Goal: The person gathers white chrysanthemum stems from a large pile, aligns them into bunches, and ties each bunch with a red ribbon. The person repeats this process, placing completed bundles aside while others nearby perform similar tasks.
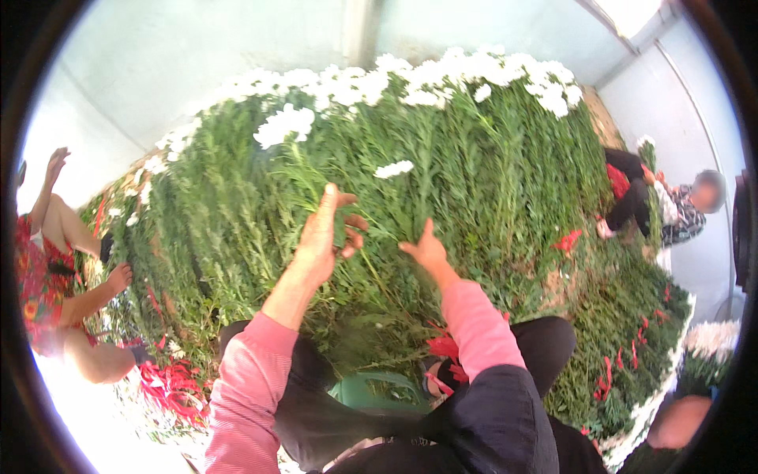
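Note:
A broad heap of cut white chrysanthemums (474,160) lies before me, leafy stems towards me and blooms along the far edge. My left hand (331,231), thumb up and fingers curled, is around leafy stems; a white bloom cluster (285,125) stands above it. To its right, my right hand (427,246) reaches into the greenery with thumb and forefinger spread; its other fingers are hidden, so its hold cannot be told. Another white bloom (393,169) lies over the stems between and beyond the hands.
Red ribbons (172,391) lie at lower left, more (444,346) by my right knee. Bundles with red ties (622,349) are at lower right. A person (41,284) sits at left, another (675,207) at right holding flowers. A green plastic object (379,400) is between my legs.

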The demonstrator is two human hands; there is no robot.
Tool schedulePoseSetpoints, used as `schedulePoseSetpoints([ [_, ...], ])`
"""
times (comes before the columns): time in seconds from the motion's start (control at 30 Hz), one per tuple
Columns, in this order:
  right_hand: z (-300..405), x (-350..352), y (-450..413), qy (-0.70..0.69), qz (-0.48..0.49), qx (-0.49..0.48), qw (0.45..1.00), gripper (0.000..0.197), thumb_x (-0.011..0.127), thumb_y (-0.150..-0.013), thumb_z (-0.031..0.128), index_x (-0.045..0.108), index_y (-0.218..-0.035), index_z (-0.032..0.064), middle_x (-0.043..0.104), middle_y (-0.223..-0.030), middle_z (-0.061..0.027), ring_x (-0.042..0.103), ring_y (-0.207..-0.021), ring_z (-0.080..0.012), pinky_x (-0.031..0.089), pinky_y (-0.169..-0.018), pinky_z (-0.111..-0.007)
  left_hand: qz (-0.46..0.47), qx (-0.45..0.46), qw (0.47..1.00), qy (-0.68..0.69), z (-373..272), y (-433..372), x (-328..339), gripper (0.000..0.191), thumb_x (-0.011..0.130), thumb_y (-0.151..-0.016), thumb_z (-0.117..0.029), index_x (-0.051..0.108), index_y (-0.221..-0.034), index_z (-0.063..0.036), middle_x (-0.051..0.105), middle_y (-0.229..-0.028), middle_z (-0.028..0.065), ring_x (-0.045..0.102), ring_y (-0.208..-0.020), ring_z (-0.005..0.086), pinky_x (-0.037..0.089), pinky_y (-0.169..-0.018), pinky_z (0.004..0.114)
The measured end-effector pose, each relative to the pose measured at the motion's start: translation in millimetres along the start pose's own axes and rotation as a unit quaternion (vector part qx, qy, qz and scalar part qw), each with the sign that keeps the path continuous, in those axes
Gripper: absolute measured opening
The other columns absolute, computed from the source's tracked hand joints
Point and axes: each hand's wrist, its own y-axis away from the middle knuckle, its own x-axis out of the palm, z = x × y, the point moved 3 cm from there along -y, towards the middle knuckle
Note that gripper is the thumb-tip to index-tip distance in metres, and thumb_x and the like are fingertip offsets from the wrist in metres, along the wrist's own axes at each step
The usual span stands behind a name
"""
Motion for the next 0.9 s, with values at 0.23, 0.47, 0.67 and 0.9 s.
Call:
schedulePoseSetpoints([
  [0.23,7.3,-34.0,59.7,-0.055,-0.164,-0.035,0.984,0.052,0.062,-0.095,0.022,0.045,-0.14,0.0032,0.065,-0.118,-0.0235,0.064,-0.104,-0.0381,0.051,-0.087,-0.045,-0.02,-0.021,0.999,0.044,3.1,0.0,-19.7,0.063,0.043,-0.101,-0.059,0.052,-0.13,-0.0046,0.064,-0.09,0.0123,0.061,-0.065,0.0176,0.043,-0.051,0.03],
  [0.47,152.3,-102.7,120.4,-0.335,-0.119,-0.18,0.917,0.026,0.061,-0.097,0.013,0.064,-0.119,-0.0004,0.07,-0.104,-0.0129,0.066,-0.095,-0.0221,0.054,-0.084,-0.034,0.023,0.004,1.0,0.021,22.6,-5.4,0.1,0.042,0.054,-0.103,-0.038,0.055,-0.13,-0.0054,0.063,-0.12,0.0089,0.054,-0.119,0.0231,0.052,-0.087,0.039],
  [0.67,128.5,-101.6,-5.5,-0.139,-0.332,-0.22,0.907,0.043,0.066,-0.094,0.031,0.059,-0.123,0.0001,0.065,-0.114,-0.0196,0.062,-0.104,-0.0382,0.048,-0.094,-0.047,-0.01,0.13,0.989,0.068,-1.3,0.6,-17.9,0.025,0.057,-0.102,-0.031,0.064,-0.11,-0.0076,0.07,-0.094,0.0112,0.063,-0.09,0.022,0.048,-0.09,0.044],
  [0.9,92.1,-62.9,-77.4,-0.369,-0.113,-0.034,0.922,0.044,0.057,-0.099,0.021,0.053,-0.139,0.0026,0.068,-0.097,-0.0097,0.059,-0.074,-0.0158,0.05,-0.069,-0.031,-0.038,0.044,0.988,0.143,-18.9,-5.8,-6.4,0.048,0.051,-0.104,-0.038,0.042,-0.143,-0.0108,0.062,-0.083,0.0084,0.052,-0.058,0.0166,0.053,-0.063,0.042],
])
